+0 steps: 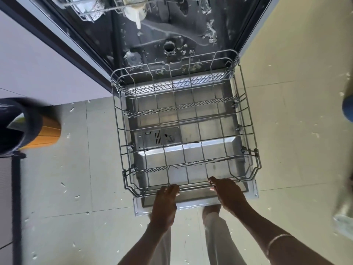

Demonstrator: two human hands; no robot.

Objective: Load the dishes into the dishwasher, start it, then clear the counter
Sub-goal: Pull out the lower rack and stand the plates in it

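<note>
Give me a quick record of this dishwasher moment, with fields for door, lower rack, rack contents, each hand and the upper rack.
door: dishwasher's steel-lined door folded down flat
lower rack: grey wire lower rack pulled out over the door
rack contents: no dishes visible
left hand: left hand grips the rack's front rim
right hand: right hand grips the front rim
upper rack: wire upper rack at top edge, holding a cream-coloured jug

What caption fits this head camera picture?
Both hands, left and right, grip the empty grey wire dishwasher rack over the open door.
</note>
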